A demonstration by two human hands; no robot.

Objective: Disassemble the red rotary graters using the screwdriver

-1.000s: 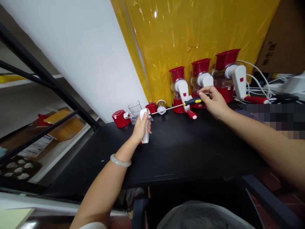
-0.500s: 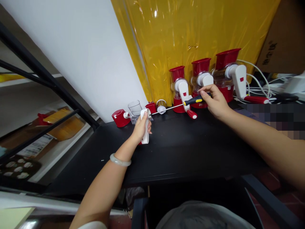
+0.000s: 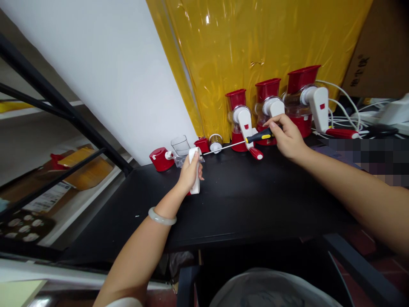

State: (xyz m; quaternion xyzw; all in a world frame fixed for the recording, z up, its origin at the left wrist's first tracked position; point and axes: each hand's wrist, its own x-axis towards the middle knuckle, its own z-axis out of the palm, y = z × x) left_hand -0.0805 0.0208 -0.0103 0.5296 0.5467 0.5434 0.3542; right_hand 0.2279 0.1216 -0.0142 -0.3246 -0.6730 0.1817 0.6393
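My left hand [image 3: 189, 172] is closed around a white crank handle [image 3: 196, 186], held upright above the black table. A bit of red shows below it. My right hand [image 3: 287, 138] grips the dark, yellow-marked grip of a screwdriver [image 3: 258, 136]. Its long metal shaft points left, and the tip meets the round upper end of the crank handle; whether it sits inside a screw cannot be made out. Behind the left hand are a red base [image 3: 162, 159], a clear plastic housing [image 3: 180, 147], a red hopper [image 3: 202, 145] and a grater drum [image 3: 216, 143].
Red-and-white rotary graters [image 3: 238, 117] stand in a row at the back, against yellow wrapping [image 3: 217, 55]. White cables [image 3: 347, 111] lie at the right. A black-framed shelf [image 3: 64, 106] rises on the left. The black table [image 3: 249, 196] ends at a chair in front.
The view has shifted slightly. Both hands keep their hold on the crank handle and the screwdriver, with the right fingers moved a little on the grip.
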